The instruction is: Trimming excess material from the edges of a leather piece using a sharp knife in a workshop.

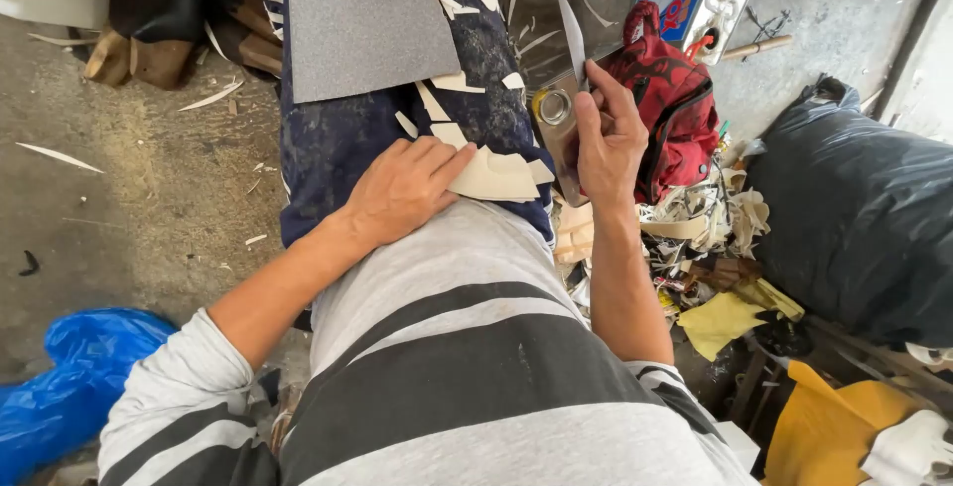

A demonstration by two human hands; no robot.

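Both hands are busy over the lap. Left hand (405,188) lies flat, fingers together, pressing a cream-coloured cut piece (496,176) against the dark blue cloth (347,138) draped over the person's knee. Right hand (608,138) is closed around a thin blade (572,34), whose pale pointed tip sticks up past the fingertips; the lower part of the blade is hidden inside the grip, so its handle cannot be made out. Just behind that hand sits a metal block (556,124) with a round yellow-rimmed opening, partly covered by the wrist and fingers.

Further up the cloth lies a grey sheet (362,29) with angled edges, and pale offcuts (452,79) are scattered about it. The cloth's top end is cut off by the frame.

To the right, a red bag (670,99) leans close to the hand, with a heap of cream and yellow scraps (710,238) below it and a large black sack (854,208) beyond. A blue plastic bag (69,377) sits at the lower left. Everything rests on a bare concrete floor (149,188) strewn with slivers; brown leather pieces (139,54) lie at the upper left. The grey-and-black striped shirt (476,367) fills the foreground and hides the legs.
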